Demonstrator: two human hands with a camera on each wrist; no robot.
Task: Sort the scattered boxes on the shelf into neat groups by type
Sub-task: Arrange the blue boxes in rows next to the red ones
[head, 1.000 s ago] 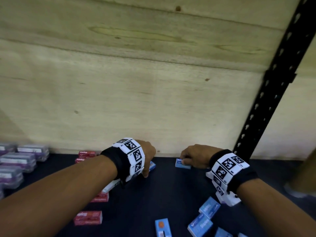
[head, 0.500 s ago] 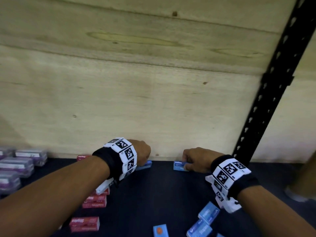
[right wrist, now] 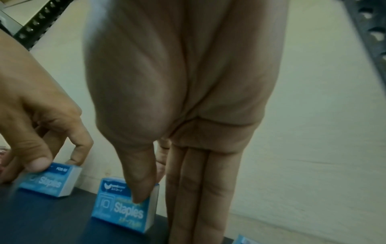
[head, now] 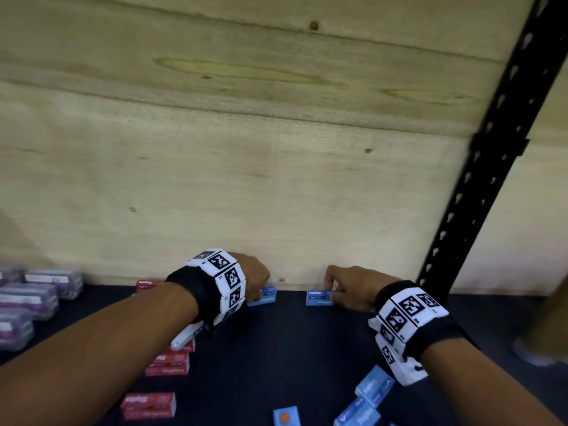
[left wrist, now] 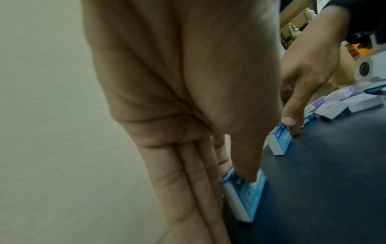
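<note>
Two blue staple boxes stand against the plywood back wall of the dark shelf (head: 307,348). My left hand (head: 256,281) pinches the left blue box (head: 266,297) between thumb and fingers; the same box (left wrist: 248,194) fills the left wrist view. My right hand (head: 345,287) pinches the right blue box (head: 318,297), and the right wrist view shows my thumb on its front face (right wrist: 123,209). The two boxes are a short gap apart.
Red staple boxes (head: 149,405) lie at the left front and one (head: 149,284) stands by the wall. Purple-labelled clear cases (head: 29,299) sit far left. More blue boxes (head: 373,388) lie scattered at the right front. A black perforated upright (head: 491,167) stands at right.
Both hands have carried their blue boxes toward the back wall, and the boxes now sit close against it.
</note>
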